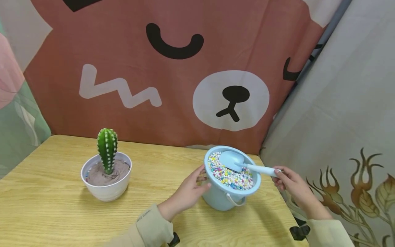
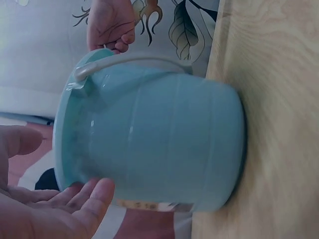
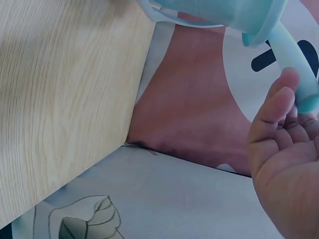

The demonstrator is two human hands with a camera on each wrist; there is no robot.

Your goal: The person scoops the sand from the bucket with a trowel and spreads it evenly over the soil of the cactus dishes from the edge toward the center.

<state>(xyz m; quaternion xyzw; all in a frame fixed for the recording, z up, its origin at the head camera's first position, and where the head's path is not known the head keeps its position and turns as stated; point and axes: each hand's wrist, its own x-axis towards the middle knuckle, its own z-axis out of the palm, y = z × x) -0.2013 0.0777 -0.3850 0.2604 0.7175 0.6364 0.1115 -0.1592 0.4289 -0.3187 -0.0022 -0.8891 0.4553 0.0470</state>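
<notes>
A light blue bucket stands near the right end of the table, full of small multicoloured pebbles. A light blue toy shovel lies over them, its scoop on the pebbles and its handle jutting past the right rim. At the handle's end, my right hand pinches it between thumb and fingers. On the bucket's left, my left hand has its fingers spread loosely by the wall below the rim. The left wrist view puts those fingertips against or very near the bucket; contact is unclear.
On the left of the wooden table stands a white pot with a green cactus in brown, clay-like material. A patterned cloth hangs behind the table, and a pale curtain along its right edge. The bucket's handle hangs down in front.
</notes>
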